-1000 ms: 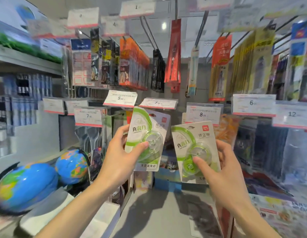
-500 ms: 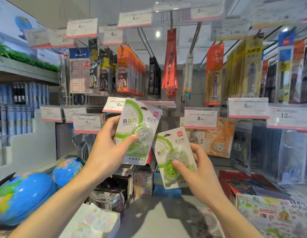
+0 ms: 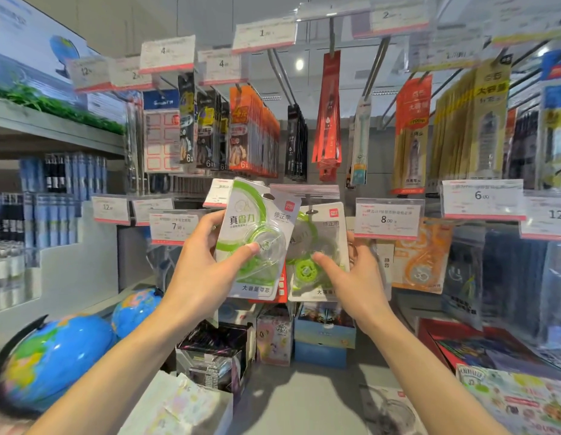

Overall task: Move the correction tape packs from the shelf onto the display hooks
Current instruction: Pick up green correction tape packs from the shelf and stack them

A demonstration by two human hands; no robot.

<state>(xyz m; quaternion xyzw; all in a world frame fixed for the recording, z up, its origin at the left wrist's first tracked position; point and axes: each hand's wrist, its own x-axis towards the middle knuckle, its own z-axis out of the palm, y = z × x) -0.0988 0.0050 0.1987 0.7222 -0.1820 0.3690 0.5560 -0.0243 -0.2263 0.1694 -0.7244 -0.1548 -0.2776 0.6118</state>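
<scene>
Packs raised to hooks, overlapping | hands: left (image 3: 197,265), right (image 3: 354,271) each pinching glossy blister-card pack (image 3: 257,240)

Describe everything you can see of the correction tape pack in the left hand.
The left pack is a white card with a green swirl, dark printed characters and a small red logo at its top right corner. A clear plastic blister on its front shows a green-tinted tape dispenser. It is held upright, tilted slightly, below the hanging rows of goods. The left hand grips its left edge, thumb on the blister. Its right edge overlaps the right-hand pack.
</scene>
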